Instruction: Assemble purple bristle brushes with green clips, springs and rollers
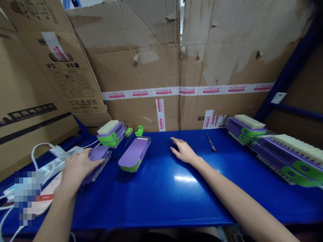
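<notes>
My left hand (77,168) is closed over a flat purple brush piece (99,154), thumb across its top; bristles show along its lower right edge. My palm and fingers cover part of the piece. To its right lies a purple block with a green end and a clear rim (135,153), smooth face up. My right hand (183,150) is open and holds nothing, its fingers apart, low over the middle of the blue table (156,198). A screwdriver (211,144) lies to the right of that hand.
A purple-green stack with cream bristles (111,133) stands at back left, near a bright green part (139,131). Two stacked brush sets (287,158) are at right. A power strip (54,166) with white cables is at left. Cardboard (141,67) walls the back.
</notes>
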The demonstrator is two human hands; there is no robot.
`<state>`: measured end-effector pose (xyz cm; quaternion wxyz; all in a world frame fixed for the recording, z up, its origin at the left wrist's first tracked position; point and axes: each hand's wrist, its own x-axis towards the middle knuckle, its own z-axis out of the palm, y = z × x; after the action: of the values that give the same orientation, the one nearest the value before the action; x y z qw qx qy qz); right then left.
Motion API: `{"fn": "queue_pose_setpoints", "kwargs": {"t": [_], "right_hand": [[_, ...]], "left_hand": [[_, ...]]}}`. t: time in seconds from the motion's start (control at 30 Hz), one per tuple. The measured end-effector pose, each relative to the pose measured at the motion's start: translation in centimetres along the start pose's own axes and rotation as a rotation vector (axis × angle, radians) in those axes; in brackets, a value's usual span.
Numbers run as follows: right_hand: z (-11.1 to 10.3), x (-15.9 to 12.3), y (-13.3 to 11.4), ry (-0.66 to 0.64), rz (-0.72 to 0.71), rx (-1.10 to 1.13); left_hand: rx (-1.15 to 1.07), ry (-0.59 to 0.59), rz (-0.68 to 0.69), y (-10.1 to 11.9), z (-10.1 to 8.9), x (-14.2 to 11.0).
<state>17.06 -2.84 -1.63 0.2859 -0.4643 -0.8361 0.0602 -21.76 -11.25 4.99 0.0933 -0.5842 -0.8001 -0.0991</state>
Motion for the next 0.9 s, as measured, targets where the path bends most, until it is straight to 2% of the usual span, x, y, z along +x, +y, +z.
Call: {"fn": "queue_pose_setpoints", "kwargs": {"t": [0.13,0.23,0.33,0.4,0.5,0.63,0.77,0.9], "right_hand": [[0.1,0.0,0.1,0.022,-0.006,0.013],[0.1,0.0,0.0,0.066,-0.011,0.031],[0.1,0.1,0.0,0.128,-0.002,0.057],[0.0,0.2,0.1,0.189,0.031,0.109],[-0.2,0.5,0.5,0.325,0.137,0.266],[-0.6,0.7,1.3,0.466,0.252,0.466],[-0.8,0.7,1.8,0.477,0.221,0.498],[-0.9,0.5,1.5,0.427,0.073,0.342]], "left_hand": [[0.135,0.202,-0.14,3.4,-2.5,-2.4],[0.067,0.332,-0.056,6.4,-4.5,-3.1],[-0.069,0.365,0.066,10.1,-5.9,-2.8],[-0.141,0.346,0.179,13.2,-6.2,-2.6],[-0.17,0.22,0.326,18.1,-5.1,-2.8],[-0.154,0.057,0.405,23.3,-2.1,-3.3],[-0.138,0.005,0.429,26.0,0.4,-3.2],[-0.159,-0.01,0.456,26.8,0.8,-2.6]]}}
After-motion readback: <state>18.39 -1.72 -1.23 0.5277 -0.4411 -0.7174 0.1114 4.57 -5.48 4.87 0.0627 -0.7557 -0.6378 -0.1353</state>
